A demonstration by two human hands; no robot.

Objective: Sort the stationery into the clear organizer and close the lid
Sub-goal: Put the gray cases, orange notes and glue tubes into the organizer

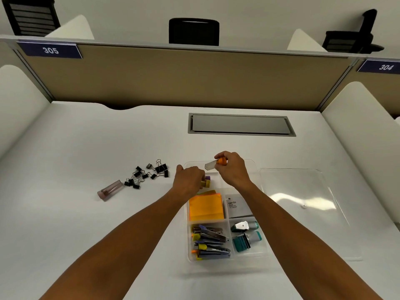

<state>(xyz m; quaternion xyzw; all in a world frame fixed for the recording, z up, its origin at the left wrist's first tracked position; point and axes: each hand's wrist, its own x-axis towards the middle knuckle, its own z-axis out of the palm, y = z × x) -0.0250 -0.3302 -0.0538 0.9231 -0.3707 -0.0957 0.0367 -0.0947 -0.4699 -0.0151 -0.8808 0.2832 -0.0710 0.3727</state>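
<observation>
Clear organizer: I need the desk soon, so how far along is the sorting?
Partly done. The clear organizer already holds orange sticky notes, a white staple box, staplers and teal stamps. In hand: the right hand holds an orange-capped item over the far compartment; the left hand grips small yellow and purple pieces. Left: the binder clips, the pink tube, and the lid, lying alongside.
</observation>
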